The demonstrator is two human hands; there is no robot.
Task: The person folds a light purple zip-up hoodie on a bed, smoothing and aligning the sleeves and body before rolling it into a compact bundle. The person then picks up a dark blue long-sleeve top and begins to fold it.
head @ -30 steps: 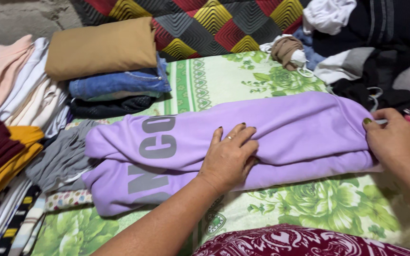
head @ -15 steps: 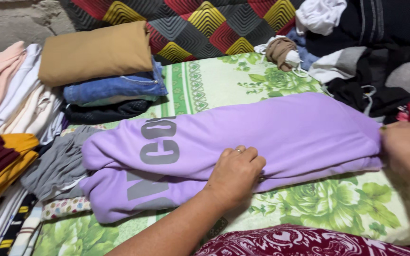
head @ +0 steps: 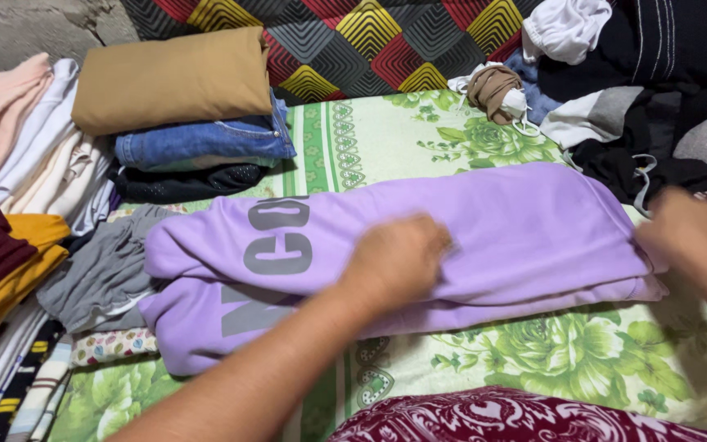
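The left hand (head: 398, 260) lies flat on the middle of the folded purple sweatshirt (head: 468, 229); it is blurred, so I cannot tell if its fingers are apart or together. The right hand (head: 689, 237) is at the right end of the sweatshirt, touching or just beside its edge, also blurred, and I cannot tell how its fingers stand. The sweatshirt lies across the green floral sheet (head: 533, 360), from the left edge to near the right edge, with grey letters on its left part. Bare sheet shows at the near edge in front of the sweatshirt and at the far edge behind it. At the far left corner stands a stack with a tan folded cloth (head: 173, 78) over blue jeans (head: 206, 141). Dark clothes (head: 664, 106) are heaped at the far right corner, close to the right hand
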